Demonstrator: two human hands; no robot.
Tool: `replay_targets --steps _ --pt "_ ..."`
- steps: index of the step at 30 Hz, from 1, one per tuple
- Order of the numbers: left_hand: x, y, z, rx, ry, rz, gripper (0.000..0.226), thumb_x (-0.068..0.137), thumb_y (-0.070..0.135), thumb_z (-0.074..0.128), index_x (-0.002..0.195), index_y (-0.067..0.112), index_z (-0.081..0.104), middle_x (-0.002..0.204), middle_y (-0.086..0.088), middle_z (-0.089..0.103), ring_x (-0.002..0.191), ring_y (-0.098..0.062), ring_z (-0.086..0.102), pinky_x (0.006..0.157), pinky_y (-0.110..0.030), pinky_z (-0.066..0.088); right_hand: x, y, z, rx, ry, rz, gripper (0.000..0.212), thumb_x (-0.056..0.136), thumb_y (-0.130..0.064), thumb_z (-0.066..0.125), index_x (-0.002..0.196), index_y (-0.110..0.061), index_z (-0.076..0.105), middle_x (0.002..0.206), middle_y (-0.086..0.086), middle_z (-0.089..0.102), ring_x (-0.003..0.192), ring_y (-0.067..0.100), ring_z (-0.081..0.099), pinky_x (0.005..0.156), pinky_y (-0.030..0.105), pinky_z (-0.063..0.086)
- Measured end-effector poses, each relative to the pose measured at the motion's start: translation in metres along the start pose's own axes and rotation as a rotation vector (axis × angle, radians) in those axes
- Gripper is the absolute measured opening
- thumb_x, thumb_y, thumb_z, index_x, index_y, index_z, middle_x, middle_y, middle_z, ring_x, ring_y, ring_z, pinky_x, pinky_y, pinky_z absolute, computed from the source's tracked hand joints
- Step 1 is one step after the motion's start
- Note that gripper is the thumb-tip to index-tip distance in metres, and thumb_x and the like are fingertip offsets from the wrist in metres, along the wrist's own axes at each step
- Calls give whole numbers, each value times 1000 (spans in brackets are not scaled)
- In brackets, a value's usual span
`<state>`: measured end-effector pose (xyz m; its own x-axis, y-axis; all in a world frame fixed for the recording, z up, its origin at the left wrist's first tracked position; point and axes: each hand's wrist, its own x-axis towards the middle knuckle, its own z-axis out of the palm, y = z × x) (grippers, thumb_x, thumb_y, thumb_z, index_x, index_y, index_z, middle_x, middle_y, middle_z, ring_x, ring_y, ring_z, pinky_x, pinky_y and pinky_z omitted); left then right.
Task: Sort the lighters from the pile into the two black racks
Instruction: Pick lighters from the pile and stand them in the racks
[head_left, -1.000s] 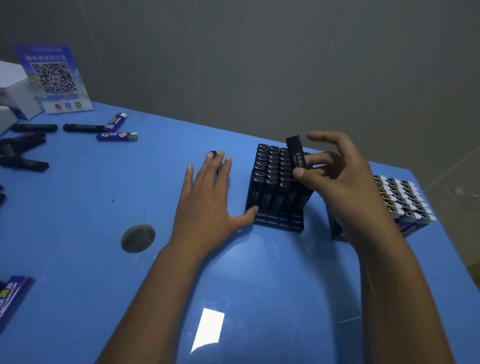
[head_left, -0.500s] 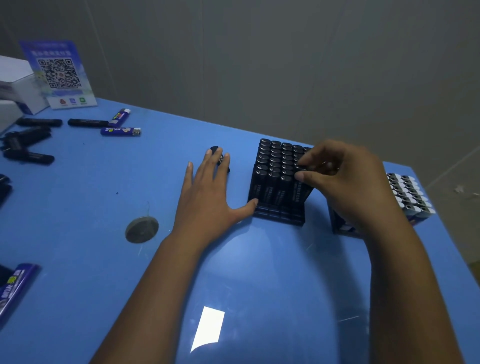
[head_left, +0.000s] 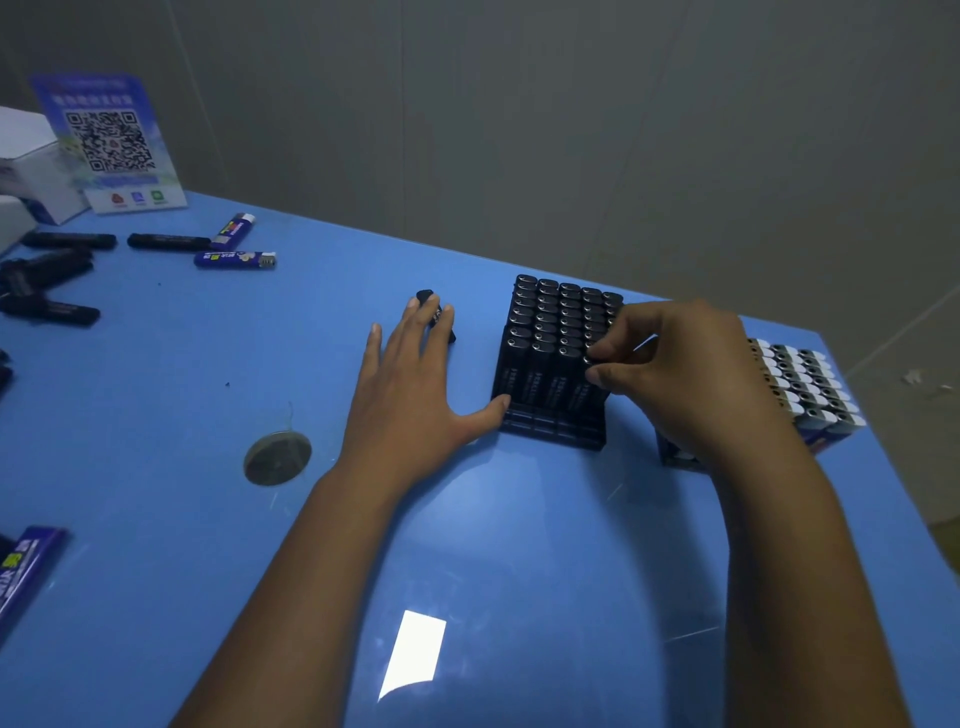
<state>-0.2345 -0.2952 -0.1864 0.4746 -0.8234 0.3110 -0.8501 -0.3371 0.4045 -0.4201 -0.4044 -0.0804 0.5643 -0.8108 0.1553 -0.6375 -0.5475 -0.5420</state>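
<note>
Lighter (head_left: 591, 375) pinched by right hand (head_left: 691, 379) fingers (head_left: 602, 353) at rack's (head_left: 550, 431) near-right corner.

— Where can a hand pass?
— Over the bare blue table (head_left: 519, 545) in front of the black rack (head_left: 553, 364).
— What blocks it?
— The left hand (head_left: 410, 395) beside the rack, the right hand (head_left: 675, 379) over its right edge, loose lighters (head_left: 236, 258) far left.

Glossy smooth blue table (head_left: 519, 545); matt black plastic rack (head_left: 550, 431) and lighters (head_left: 550, 332).
</note>
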Motion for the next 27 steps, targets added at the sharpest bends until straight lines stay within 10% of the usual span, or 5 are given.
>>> replay_targets --steps 10,27 --pt "2 -4 -3 -72 21 -27 106 74 82 33 158 19 16 165 7 11 153 -8 -1 125 -42 0 2 -4 6 6 80 -38 13 82 -30 79 76 -26 69 75 -14 67 70 -1 60 61 3 37" --pt "6 1 -7 -128 0 -182 76 93 54 51 155 21 24 160 0 24 148 -16 21 125 -39 8 15 -16 22 -74 100 -159 47 95 -40 60 135 -19 50 136 -1 50 126 18 44 107 38 38"
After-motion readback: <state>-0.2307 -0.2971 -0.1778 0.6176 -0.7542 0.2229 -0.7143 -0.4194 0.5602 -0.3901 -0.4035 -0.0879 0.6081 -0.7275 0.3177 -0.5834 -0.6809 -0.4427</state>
